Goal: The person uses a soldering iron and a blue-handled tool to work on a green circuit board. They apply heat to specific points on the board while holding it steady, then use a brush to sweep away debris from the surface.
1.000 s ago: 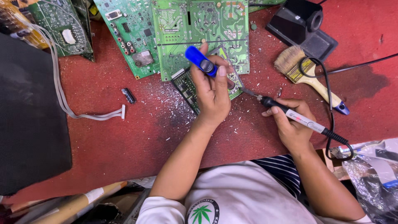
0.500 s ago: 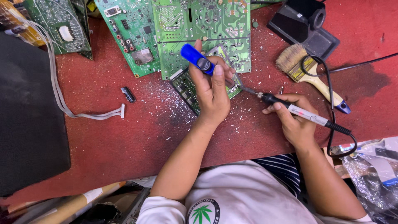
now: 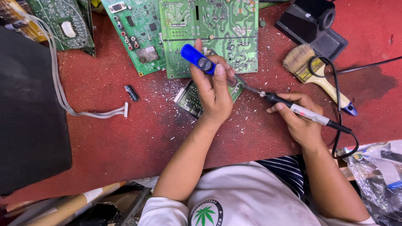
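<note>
We see the small circuit board [image 3: 189, 99] lying on the red desk [image 3: 125, 138], just under our left hand [image 3: 214, 94]; its visible part sticks out at about eight o'clock from the hand, and the rest is hidden beneath the palm and fingers. Our left grip is clenched around a blue desoldering pump [image 3: 197, 59], which points out of the fist toward eleven o'clock, its tip end lost under the fingers over the board. At three o'clock from that hand, our right hand [image 3: 299, 119] grasps a soldering iron [image 3: 293, 108] like a pen, fingers closed on its black and white handle. The metal tip reaches toward nine o'clock and meets the small board right beside the left fingertips. The iron's black cord [image 3: 341, 125] loops away at four o'clock from the right hand.

At twelve o'clock from the left hand lies a large green circuit board [image 3: 209, 25], with another green board [image 3: 138, 33] just beside it at its nine o'clock. A paint brush [image 3: 312, 71] with a pale handle rests at one o'clock from the right hand, and a black iron stand [image 3: 312, 25] sits beyond it. A flat grey ribbon cable [image 3: 83, 112] and a small black component [image 3: 132, 93] lie at nine o'clock from the left hand.
</note>
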